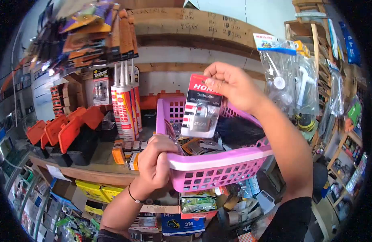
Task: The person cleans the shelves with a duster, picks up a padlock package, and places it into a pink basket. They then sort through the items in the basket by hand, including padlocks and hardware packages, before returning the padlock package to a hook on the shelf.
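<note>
I pinch a carded padlock pack (201,105) at its top right corner with my right hand (230,86), thumb pressed on the printed front and the index finger behind the card. The pack hangs nearly upright over the pink basket (218,160), its front turned toward me. My left hand (155,163) is closed around the basket's rim at the left, near corner, fingers curled over the edge. I cannot tell whether these fingertips also touch the packets just inside.

As I judge it, the step in hand is holding this one pack up in view while I steady the basket. Any next move calls for a firm pinch, since the card is held only at one corner and could swing, and a level rim under my left hand.

Inside the basket, a dark bundle (240,131) lies to the right. Beyond the basket to the left, silicone tubes (125,111) stand on the shelf (101,175), with orange-lidded bins (69,135) farther left.
</note>
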`<state>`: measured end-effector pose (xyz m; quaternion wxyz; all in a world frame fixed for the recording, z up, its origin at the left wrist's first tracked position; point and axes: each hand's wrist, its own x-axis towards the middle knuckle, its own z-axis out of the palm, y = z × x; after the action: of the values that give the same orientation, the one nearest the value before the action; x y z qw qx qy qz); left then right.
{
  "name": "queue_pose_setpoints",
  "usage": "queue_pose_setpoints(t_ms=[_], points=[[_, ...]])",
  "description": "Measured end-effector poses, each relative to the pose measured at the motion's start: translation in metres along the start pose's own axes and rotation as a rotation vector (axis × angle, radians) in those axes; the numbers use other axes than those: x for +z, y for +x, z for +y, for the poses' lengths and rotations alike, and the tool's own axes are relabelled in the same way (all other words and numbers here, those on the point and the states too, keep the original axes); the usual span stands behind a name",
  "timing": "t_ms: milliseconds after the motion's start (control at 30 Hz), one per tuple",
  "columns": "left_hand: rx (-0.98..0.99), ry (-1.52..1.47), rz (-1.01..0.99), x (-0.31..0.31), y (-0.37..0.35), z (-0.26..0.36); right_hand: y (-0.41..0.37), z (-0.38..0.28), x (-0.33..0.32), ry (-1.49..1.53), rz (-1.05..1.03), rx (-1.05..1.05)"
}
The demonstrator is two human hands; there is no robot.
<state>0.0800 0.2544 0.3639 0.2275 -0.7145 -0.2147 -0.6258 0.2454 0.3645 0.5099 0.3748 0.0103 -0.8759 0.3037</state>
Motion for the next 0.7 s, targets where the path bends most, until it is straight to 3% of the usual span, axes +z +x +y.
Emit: queue_pose_setpoints(t_ms=[33,67,133,200,300,367,467,533,600,700], points=[[-0.197,-0.032,-0.070,-0.005,0.000,0.009,-0.009,-0.010,0.002,0.024,-0.004,0.119],[-0.185,-0.022,-0.071,-0.006,0.006,0.018,-0.006,-0.012,0.010,0.031,-0.032,-0.012],[-0.565,-0.114,-0.061,-0.002,0.021,0.032,-0.017,-0.025,0.012,-0.036,-0.075,0.062],[-0.582,-0.204,0.022,0.006,0.030,0.032,-0.021,-0.027,0.021,-0.061,-0.050,0.013],[-0.577,-0.208,-0.080,0.004,0.038,0.029,-0.028,-0.022,0.031,-0.033,0.046,-0.179],[-0.660,-0.112,-0.204,-0.001,0.045,0.030,-0.034,-0.026,0.029,-0.116,0.055,-0.155],[-0.771,-0.177,-0.042,0.001,0.044,0.034,-0.043,-0.032,0.017,-0.137,0.073,-0.092],[-0.717,-0.175,-0.009,-0.003,0.041,0.039,-0.058,-0.036,0.006,-0.558,0.105,-0.019],[-0.675,-0.173,0.043,-0.012,0.038,0.046,-0.073,-0.024,-0.006,-1.102,0.043,0.197],[-0.638,-0.337,0.084,-0.040,0.030,0.059,-0.090,-0.012,-0.015,-1.468,-0.208,0.645]])
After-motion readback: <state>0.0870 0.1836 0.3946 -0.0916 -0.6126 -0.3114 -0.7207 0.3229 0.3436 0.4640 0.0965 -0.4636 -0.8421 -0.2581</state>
